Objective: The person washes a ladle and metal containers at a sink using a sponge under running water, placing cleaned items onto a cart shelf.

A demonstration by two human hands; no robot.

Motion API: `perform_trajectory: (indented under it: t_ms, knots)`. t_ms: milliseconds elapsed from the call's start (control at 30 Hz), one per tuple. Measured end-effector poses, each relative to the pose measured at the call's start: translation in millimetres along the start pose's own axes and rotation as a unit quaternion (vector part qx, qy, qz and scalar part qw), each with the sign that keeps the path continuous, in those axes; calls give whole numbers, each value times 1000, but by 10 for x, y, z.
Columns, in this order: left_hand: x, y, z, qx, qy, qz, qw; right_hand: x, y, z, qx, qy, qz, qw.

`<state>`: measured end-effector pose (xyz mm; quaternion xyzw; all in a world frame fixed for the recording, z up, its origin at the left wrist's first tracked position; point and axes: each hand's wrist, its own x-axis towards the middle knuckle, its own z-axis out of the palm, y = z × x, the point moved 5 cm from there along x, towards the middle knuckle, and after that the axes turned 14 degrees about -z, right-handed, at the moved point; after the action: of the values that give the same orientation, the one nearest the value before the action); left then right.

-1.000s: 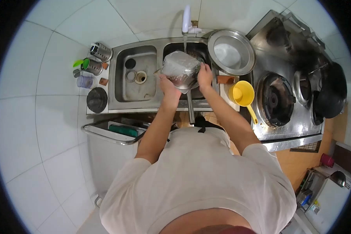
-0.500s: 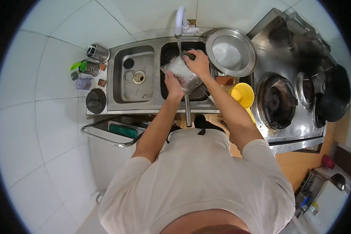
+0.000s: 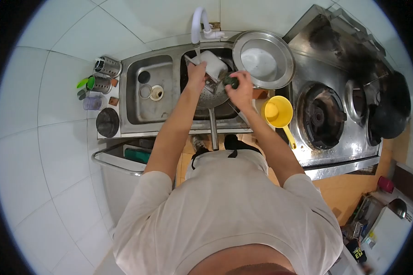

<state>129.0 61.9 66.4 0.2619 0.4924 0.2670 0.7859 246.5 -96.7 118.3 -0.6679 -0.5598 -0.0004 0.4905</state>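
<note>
Over the right basin my left hand (image 3: pixel 197 75) grips a pale, flat-sided metal piece (image 3: pixel 213 64), tilted beneath the white faucet (image 3: pixel 197 27). Water runs from the spout onto or beside it. My right hand (image 3: pixel 241 89) is closed round a dark green scrubber (image 3: pixel 231 82), just right of the metal piece. Below both hands a perforated metal strainer (image 3: pixel 211 99) lies in the basin, its long handle (image 3: pixel 214 128) reaching over the sink's front edge. The fingertips of my left hand are partly hidden.
A wide metal basin (image 3: pixel 264 62) and a yellow ladle (image 3: pixel 278 112) stand right of the sink. Farther right is a stove (image 3: pixel 316 117). Left are the other sink basin (image 3: pixel 153 110), metal utensil holders (image 3: pixel 108 67) and a dark round object (image 3: pixel 107 122).
My left hand has moved up and tilted the metal piece away. My right hand, with the scrubber, has moved lower and off its surface. The view has shifted slightly.
</note>
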Motion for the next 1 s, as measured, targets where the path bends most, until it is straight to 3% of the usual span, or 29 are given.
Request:
perform_trajectory:
  t_ms: [67, 200, 367, 467, 567, 700, 800, 900, 1000]
  knots:
    - [104, 1, 47, 70, 35, -36, 996, 203, 174, -268, -8, 13, 23, 1000]
    - [381, -23, 14, 88, -12, -65, 994, 478, 856, -633, -92, 10, 66, 994]
    - [158, 128, 136, 33, 22, -103, 994, 504, 1818, -595, -119, -211, 81, 967]
    - [272, 65, -12, 57, 37, -76, 995, 679, 1657, -545, -147, -229, 39, 962]
    - [170, -3, -114, 42, 30, -45, 998, 942, 1172, -232, -51, -210, -24, 976]
    - [-70, -232, -310, -30, -1, -71, 997, 1107, 633, 711, 131, -306, -2, 943]
    - [-132, -468, -522, -61, -3, -117, 991, 1065, 278, 1268, 252, -362, 144, 886]
    - [-245, -619, -607, -128, -49, -106, 985, 918, 278, 1820, 407, -369, 326, 769]
    - [-374, -696, -684, -144, -40, -120, 982, 926, 177, 1872, 461, -300, 489, 677]
